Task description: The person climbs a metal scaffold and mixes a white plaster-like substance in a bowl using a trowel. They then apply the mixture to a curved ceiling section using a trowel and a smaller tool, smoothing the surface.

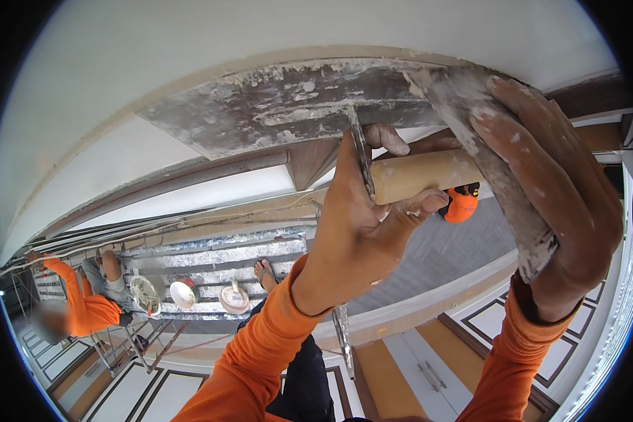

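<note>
My left hand (359, 211) is closed round the tan, rounded handle (425, 174) of a plastering trowel. The trowel's long grey blade (211, 116), streaked with white putty, is raised just under the white ceiling; whether it touches cannot be told. My right hand (563, 176) grips a flat, putty-smeared scraper (503, 183), its fingers spread along one face. The scraper's upper edge meets or overlaps the right end of the trowel blade. White smears mark the fingers of both hands.
Below at left, putty-stained scaffold planks (211, 271) bear a large bucket (146, 294), a white bucket (183, 292) and a pinkish bucket (233, 298). A co-worker in orange (91, 309) sits there. Another person in orange (461, 205) is far below. A brown cornice (190, 179) runs along the wall.
</note>
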Available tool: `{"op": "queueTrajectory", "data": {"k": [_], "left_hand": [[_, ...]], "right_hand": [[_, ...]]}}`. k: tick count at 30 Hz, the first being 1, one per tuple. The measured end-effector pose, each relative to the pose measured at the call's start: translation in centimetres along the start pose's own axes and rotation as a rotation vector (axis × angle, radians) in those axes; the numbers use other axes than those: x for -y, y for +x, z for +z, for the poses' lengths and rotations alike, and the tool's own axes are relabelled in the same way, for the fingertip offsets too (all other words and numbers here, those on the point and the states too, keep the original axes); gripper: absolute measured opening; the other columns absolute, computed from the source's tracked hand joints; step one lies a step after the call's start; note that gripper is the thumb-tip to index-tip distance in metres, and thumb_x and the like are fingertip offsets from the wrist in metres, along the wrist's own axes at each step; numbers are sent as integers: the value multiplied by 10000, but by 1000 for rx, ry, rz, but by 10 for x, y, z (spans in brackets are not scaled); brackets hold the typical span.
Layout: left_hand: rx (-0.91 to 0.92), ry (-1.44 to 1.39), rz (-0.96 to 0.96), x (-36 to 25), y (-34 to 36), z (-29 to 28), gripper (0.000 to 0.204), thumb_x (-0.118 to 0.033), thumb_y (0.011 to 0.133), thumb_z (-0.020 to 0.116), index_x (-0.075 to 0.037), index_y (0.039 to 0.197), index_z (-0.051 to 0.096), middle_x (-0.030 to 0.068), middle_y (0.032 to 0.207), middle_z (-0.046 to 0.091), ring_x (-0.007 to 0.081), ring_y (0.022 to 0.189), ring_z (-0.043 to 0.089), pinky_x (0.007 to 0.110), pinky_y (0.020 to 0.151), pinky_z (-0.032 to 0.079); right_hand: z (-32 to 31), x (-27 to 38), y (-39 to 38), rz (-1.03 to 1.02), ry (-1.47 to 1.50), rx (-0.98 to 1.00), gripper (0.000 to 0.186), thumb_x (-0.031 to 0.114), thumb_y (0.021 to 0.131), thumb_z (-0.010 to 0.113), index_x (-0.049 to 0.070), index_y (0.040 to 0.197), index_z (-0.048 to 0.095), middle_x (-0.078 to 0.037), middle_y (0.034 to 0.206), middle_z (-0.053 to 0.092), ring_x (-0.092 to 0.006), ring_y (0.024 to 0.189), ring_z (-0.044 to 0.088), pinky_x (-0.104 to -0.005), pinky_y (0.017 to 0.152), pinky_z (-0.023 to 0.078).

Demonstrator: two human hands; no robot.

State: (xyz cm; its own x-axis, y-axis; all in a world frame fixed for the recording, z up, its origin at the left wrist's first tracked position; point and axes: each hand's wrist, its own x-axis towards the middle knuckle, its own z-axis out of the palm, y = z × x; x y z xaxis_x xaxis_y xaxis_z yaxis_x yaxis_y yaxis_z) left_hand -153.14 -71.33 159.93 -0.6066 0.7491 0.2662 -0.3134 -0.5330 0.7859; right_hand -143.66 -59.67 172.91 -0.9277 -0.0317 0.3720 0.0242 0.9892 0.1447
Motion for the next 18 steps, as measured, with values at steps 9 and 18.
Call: {"op": "queueTrajectory", "data": {"k": [9, 18], "left_hand": [[31, 118, -23, 1, 1, -5, 426, 19, 896, 679, 29, 1181, 362, 134, 1085, 669, 164, 1008, 642, 302, 904, 500], [0, 85, -70, -1, 0, -3, 469, -8, 892, 699, 31, 1217, 364, 126, 1091, 676, 145, 996, 629, 292, 892, 490]], "right_hand": [[17, 3, -24, 80, 36, -104, 378, 144, 802, 689, 90, 1177, 694, -191, 1170, 688, -369, 1119, 657, -501, 972, 514], [38, 1, -24, 79, -261, -166, 419, 153, 815, 685, 96, 1231, 677, -199, 1222, 663, -372, 1171, 626, -482, 989, 506]]}}
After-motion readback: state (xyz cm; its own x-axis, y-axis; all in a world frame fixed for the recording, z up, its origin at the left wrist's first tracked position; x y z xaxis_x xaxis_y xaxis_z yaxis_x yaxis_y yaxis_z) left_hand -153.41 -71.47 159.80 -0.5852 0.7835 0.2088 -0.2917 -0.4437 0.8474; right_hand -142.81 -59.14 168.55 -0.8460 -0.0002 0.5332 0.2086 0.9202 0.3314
